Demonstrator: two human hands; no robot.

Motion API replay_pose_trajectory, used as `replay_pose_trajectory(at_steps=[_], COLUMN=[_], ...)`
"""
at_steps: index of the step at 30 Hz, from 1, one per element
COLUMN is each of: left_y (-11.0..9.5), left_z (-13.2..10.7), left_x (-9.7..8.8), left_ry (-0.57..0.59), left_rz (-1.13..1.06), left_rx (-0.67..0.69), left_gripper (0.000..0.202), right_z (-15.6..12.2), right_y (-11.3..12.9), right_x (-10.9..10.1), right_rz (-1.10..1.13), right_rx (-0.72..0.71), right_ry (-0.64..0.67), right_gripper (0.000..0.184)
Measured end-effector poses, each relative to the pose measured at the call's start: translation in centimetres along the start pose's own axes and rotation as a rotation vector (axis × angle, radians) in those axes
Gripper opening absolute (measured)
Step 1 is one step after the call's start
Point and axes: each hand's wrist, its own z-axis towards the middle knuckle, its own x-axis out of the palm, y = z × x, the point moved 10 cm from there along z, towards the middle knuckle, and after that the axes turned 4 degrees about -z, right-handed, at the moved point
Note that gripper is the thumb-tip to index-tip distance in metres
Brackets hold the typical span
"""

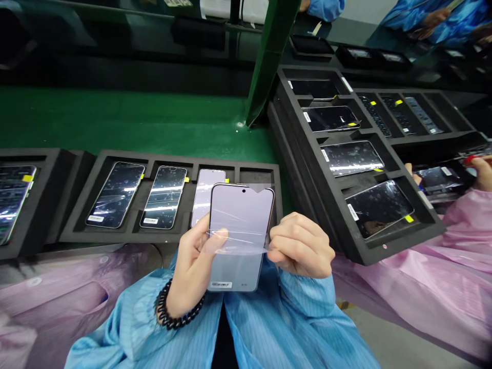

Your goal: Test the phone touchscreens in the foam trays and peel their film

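My left hand (191, 264) grips a smartphone (240, 271) by its left edge, holding it upright with the screen toward me. A clear protective film (240, 241) lies across the phone's face and is partly lifted. My right hand (302, 246) pinches the film's edge at the phone's right side. Behind the phone, a black foam tray (115, 156) holds several phones with yellow tabs, one of them partly hidden by my left hand and the held phone. A black beaded bracelet (172, 310) circles my left wrist.
A second foam tray (292, 128) with several phones stands at right, beside a green post (271, 56) on the green workbench (115, 113). At far right, a co-worker's hand (482, 171) and pink sleeve (453, 246) reach toward another phone.
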Motion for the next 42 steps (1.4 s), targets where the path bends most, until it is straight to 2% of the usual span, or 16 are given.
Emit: replay_pose_trajectory(at_steps=[7,17,20,23,26,29,32,38,42], left_y=[0.3,-0.1,0.2,1.5,3.8,5.3,5.3,4.7,4.2], left_z=[-0.3,-0.5,0.5,2.3,3.5,3.3,2.8,1.8,1.2], left_x=[-0.3,0.5,1.2,2.5,3.4,3.5,2.9,2.1,2.7], left_ry=[-0.003,0.044,0.076,0.143,0.183,0.197,0.208,0.22,0.229], left_rz=[0.029,0.025,0.058,0.082,0.021,-0.018,-0.001,0.004,-0.051], left_rx=[-0.022,-0.031,-0.004,-0.001,-0.115,-0.225,-0.249,-0.293,-0.354], left_gripper=[0.034,0.038,0.038,0.04,0.043,0.044,0.044,0.043,0.037], right_z=[0.3,-0.1,-0.2,0.0,0.0,-0.7,-1.2,-1.1,-0.7], right_y=[0.2,0.1,-0.4,-2.2,-4.8,-7.3,-8.2,-8.5,-8.4], right_x=[-0.1,-0.3,-0.5,0.3,2.3,3.4,3.8,5.2,5.0], right_rz=[0.017,0.037,0.017,-0.075,-0.033,0.04,0.076,0.083,0.185], right_rx=[-0.009,-0.028,-0.024,0.068,0.237,0.431,0.531,0.648,0.723], right_ry=[0.013,0.014,-0.018,0.015,0.124,0.129,0.107,0.207,0.126], right_gripper=[0.032,0.034,0.033,0.03,0.027,0.026,0.025,0.026,0.03])
